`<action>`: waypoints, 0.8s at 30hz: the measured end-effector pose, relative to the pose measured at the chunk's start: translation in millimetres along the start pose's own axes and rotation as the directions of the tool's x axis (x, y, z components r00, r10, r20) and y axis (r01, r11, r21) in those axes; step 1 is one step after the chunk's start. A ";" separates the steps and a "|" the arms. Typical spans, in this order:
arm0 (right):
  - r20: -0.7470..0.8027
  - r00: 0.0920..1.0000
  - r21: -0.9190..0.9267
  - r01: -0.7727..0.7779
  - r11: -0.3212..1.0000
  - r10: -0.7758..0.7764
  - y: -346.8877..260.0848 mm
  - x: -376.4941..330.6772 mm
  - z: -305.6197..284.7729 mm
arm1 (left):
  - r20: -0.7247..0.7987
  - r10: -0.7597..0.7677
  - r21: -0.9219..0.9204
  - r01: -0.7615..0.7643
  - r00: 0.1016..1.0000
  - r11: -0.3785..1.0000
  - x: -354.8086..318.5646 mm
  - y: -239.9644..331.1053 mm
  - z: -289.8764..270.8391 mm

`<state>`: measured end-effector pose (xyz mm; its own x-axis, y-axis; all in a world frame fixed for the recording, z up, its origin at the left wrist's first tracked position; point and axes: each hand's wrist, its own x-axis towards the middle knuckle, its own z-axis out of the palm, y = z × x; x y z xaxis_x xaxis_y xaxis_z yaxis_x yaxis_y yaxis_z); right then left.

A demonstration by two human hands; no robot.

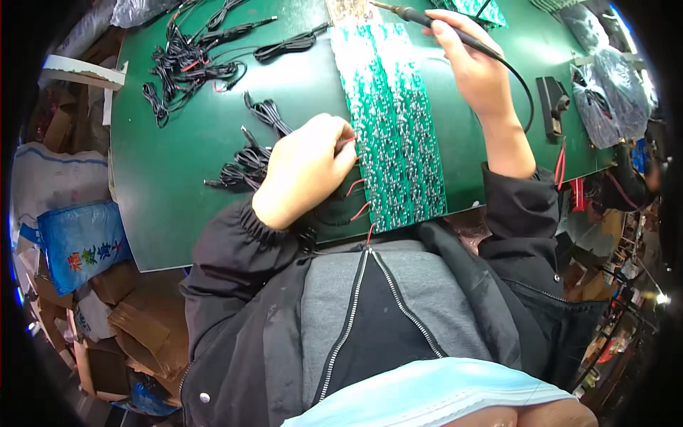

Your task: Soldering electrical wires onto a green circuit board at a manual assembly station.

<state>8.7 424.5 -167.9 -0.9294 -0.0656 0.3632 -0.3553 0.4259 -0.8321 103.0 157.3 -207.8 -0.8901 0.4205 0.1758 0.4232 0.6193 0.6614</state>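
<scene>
Two closed grips: pinches red wire (pixel 347 142) with left hand (pixel 306 165) beside circuit board (pixel 397 132), holds soldering iron (pixel 414 14) pen-like with right hand (pixel 475 70) near its far end, likely for control.

At upper centre, the circuit panel (pixel 395 128) had a glossy, rough face; the tabletop (pixel 174 206) was smooth, semi-gloss; the upper-left cables (pixel 286 48) were plastic-sheathed.

Fisheye view from my head, facing down, near my left hand (pixel 306 167), right hand (pixel 475 67) and green table (pixel 171 199)
</scene>
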 end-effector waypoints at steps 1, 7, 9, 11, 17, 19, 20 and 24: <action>0.013 1.000 -0.026 0.019 0.999 -0.018 5.1 11.7 2.6 | -0.001 0.010 -0.009 -0.010 1.000 1.000 0.0 -0.3 -0.8; 0.230 0.800 -0.537 0.580 0.613 -0.555 29.5 64.3 15.3 | -0.043 -0.027 -0.089 0.023 0.999 0.996 6.2 5.5 -9.1; 0.028 0.965 -0.170 0.263 0.950 -0.262 38.5 69.8 23.0 | -0.059 -0.024 -0.112 0.017 0.998 0.994 7.4 5.4 -9.3; 0.178 0.853 -0.474 0.511 0.717 -0.491 47.9 76.7 19.5 | -0.051 -0.016 -0.128 0.010 0.999 0.992 8.5 5.5 -9.8; 0.314 0.725 -0.648 0.636 0.420 -0.613 48.1 84.5 15.8 | -0.093 -0.037 -0.179 0.020 0.995 0.984 9.9 2.5 -5.3; 0.326 0.715 -0.684 0.630 0.368 -0.618 50.6 84.8 15.3 | -0.090 -0.026 -0.167 0.011 0.996 0.986 10.1 1.6 -5.9; 0.328 0.716 -0.682 0.631 0.370 -0.617 50.8 85.1 15.4 | -0.088 -0.012 -0.154 -0.002 0.996 0.988 10.2 1.0 -6.1; 0.347 0.720 -0.695 0.627 0.351 -0.601 48.3 83.3 14.9 | -0.080 -0.012 -0.145 0.000 0.997 0.989 8.0 0.3 -5.3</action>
<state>-87.4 426.1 -184.0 -0.4904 -0.6160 0.6165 -0.6381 0.7356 0.2275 95.1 157.3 -202.3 -0.9056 0.3589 0.2259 0.3943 0.5167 0.7600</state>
